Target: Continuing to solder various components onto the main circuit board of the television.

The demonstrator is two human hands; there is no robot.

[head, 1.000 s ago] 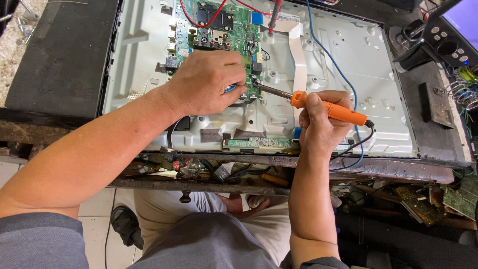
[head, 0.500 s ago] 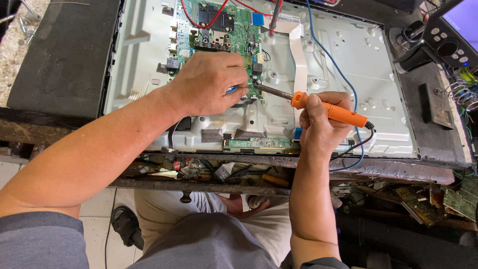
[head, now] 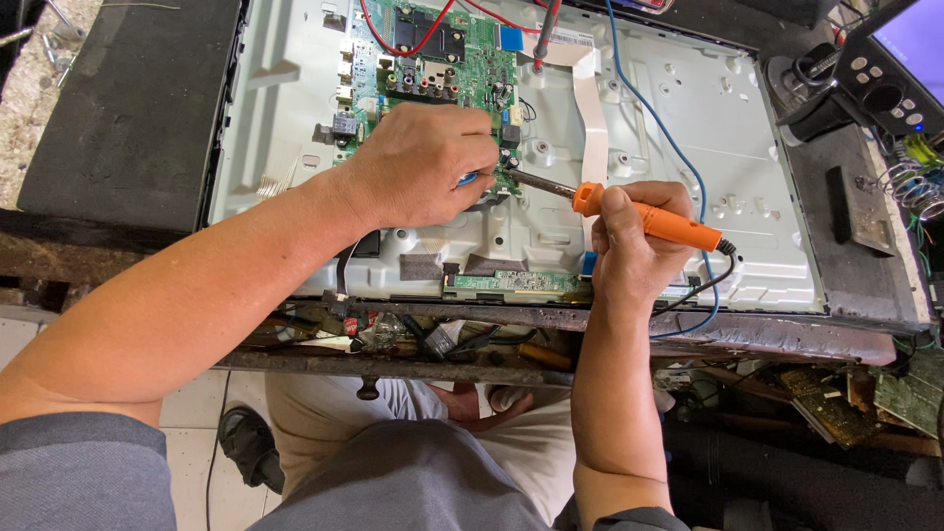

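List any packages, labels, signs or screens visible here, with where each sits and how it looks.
Screen: top right corner, cut off by the frame edge, dark casing around a lit pale blue-violet panel, round buttons beside it.
White label: on the white ribbon cable near the top of the green circuit board, small rectangle; print too small to tell.
No packages or signs in view.

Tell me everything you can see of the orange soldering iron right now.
The soldering iron has an orange, plastic-looking handle with a flared collar and a dark metal shaft. The right hand grips the handle, the iron lying nearly level, tip pointing left to the lower edge of the green circuit board, beside the left hand. A black cord leaves its rear end.
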